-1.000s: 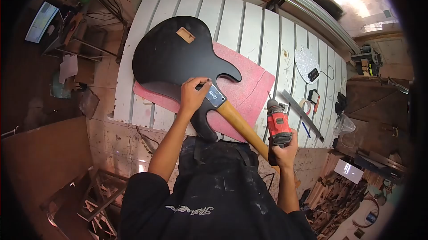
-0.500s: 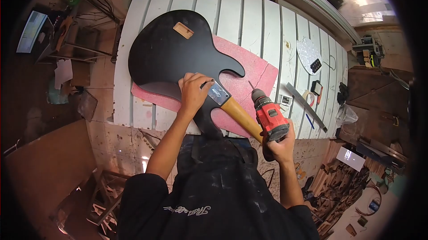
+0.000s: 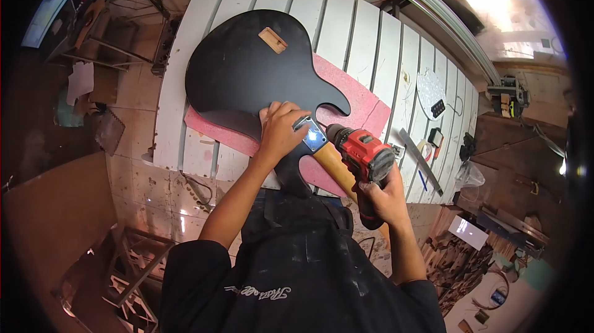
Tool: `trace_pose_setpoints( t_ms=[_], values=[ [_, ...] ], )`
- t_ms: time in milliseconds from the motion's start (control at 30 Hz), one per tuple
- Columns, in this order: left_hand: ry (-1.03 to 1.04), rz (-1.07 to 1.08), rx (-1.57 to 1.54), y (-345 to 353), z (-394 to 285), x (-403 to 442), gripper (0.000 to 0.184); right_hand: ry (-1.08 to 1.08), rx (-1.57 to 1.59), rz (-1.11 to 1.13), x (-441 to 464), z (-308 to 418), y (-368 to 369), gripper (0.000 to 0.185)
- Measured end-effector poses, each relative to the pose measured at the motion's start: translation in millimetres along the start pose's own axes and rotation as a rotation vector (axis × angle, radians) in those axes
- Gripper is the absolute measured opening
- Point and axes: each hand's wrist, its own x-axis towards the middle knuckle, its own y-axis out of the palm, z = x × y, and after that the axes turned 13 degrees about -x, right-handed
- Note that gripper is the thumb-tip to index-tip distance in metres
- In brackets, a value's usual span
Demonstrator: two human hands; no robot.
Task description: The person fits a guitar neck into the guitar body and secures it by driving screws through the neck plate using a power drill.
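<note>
A black guitar body (image 3: 247, 64) lies back side up on a pink foam sheet (image 3: 365, 101), its wooden neck (image 3: 335, 169) pointing toward my lap. A shiny metal plate (image 3: 314, 137) sits where neck and body join. My left hand (image 3: 283, 127) rests at the plate's upper left edge, fingers bent and drawn together; whatever they pinch is too small to make out. My right hand (image 3: 385, 198) grips a red and black drill (image 3: 365, 152) above the neck, its chuck close to the plate's right side. The bit's tip is hard to see.
The white slatted table (image 3: 334, 20) holds a speckled pearly plate (image 3: 430, 88), a metal ruler (image 3: 421, 161), a tape roll (image 3: 425, 150), a blue pen (image 3: 422, 180) and a clear plastic bag (image 3: 471, 174) at its right side. A monitor (image 3: 46, 16) stands far left.
The drill in my right hand has moved left and turned, bringing its chuck near the metal plate. My left hand stays at the plate's edge. The whole view has shifted slightly.
</note>
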Motion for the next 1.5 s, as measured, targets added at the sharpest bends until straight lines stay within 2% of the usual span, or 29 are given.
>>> trace_pose_setpoints(
  t_ms=[200, 267, 800, 867, 900, 967, 1033, 1100, 1167, 1233, 1267, 1333, 1367, 1433, 1500],
  values=[
    [0.0, -0.013, -0.015, 3.8, 5.6, -3.4, 0.013, -0.045, -0.144, 0.027, 19.5, 6.7, 10.4, 0.054],
    [0.0, -0.025, -0.017, 5.2, 7.5, -3.7, 0.013, 0.044, -0.101, 0.055, 21.4, 17.1, 14.3, 0.053],
    [0.024, -0.042, -0.054, 5.0, 9.3, -2.4, 0.011, 0.063, -0.183, 0.056, 27.3, 21.0, 11.3, 0.05],
    [0.029, -0.044, -0.053, 5.1, 8.8, -2.2, 0.01, -0.038, -0.403, 0.064, 31.9, 17.5, 6.1, 0.051],
    [0.025, -0.044, -0.056, 5.0, 8.5, -2.0, 0.01, -0.039, -0.404, 0.062, 33.8, 27.5, 6.1, 0.051],
    [0.019, -0.046, -0.06, 4.6, 8.0, -1.9, 0.009, 0.089, -0.704, 0.154, 36.9, 59.3, 6.7, 0.052],
    [0.014, -0.053, -0.078, 4.1, 6.8, -1.7, 0.009, 0.025, -0.778, 0.115, 42.0, 67.5, 9.5, 0.048],
    [0.003, -0.065, -0.085, 6.9, 6.9, -1.4, 0.007, 0.057, -0.95, 0.218, 52.9, 75.0, 8.3, 0.04],
    [-0.008, -0.076, -0.092, 6.0, 8.3, -1.9, 0.005, 0.137, -0.988, 0.256, 62.3, 95.1, 13.6, 0.039],
    [-0.048, 0.016, -0.066, 4.1, 9.0, -2.5, 0.022, 0.282, -1.058, 0.37, 69.9, 104.8, 16.0, 0.039],
    [-0.049, 0.012, -0.068, 0.4, 6.8, -2.2, 0.022, 0.235, -1.13, 0.369, 73.5, 97.0, 13.1, 0.039],
    [-0.043, 0.044, -0.2, -15.7, -5.1, 1.2, 0.044, 0.163, -1.121, 0.359, 76.0, 86.5, 13.8, 0.04],
    [-0.046, 0.036, -0.201, -22.6, -14.7, 5.4, 0.044, 0.094, -1.107, 0.349, 78.2, 84.5, 15.4, 0.04],
    [-0.008, -0.127, -1.008, -33.0, -45.7, 14.4, 0.06, 0.155, -1.096, 0.368, 82.6, 84.7, 22.1, 0.039],
    [0.054, -0.074, -1.02, -40.8, -86.4, 26.7, 0.057, 0.173, -1.124, 0.347, 84.0, 83.9, 24.1, 0.036]
  ],
)
